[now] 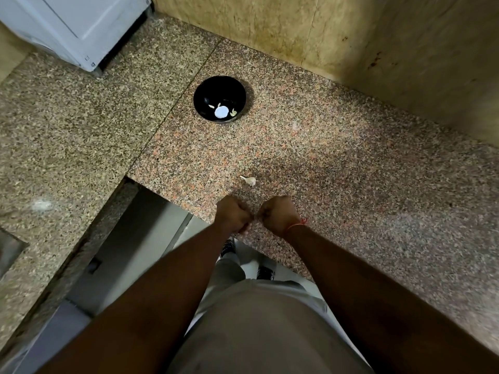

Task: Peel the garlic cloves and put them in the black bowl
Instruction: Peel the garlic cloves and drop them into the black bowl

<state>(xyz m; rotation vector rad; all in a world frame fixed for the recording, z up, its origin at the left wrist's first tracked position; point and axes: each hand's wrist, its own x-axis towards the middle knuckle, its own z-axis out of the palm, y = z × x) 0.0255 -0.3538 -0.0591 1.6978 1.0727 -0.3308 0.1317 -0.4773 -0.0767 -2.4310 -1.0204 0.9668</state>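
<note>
The task looks partly done. The black bowl (219, 99) stands on the granite counter (337, 168), well beyond the hands, and a few small pale pieces (233, 112) lie in its bottom next to a bright white glare spot. I take them for peeled cloves, though they are too small to say for sure or to count.

One garlic clove (249, 180) lies loose on the counter, just beyond the knuckles and between the two hands, with its pointed tip toward the left. It seems to keep its skin, so it probably waits its turn.

The left hand (234, 215) and the right hand (278, 214) sit close together at the near edge of the counter, almost touching. Both are curled tight, the fingers turned down and inward toward the narrow gap between them. That pose suits working the skin off a clove pinched between the fingertips, but nothing shows in the gap, so I cannot tell whether either hand holds a clove or is simply clenched. A red thread (298, 224) circles the right wrist.

What is left, as I judge it: finish whatever is in the fingers, carry it forward to the bowl, then peel the loose clove. No other garlic is visible on the counter.
</note>
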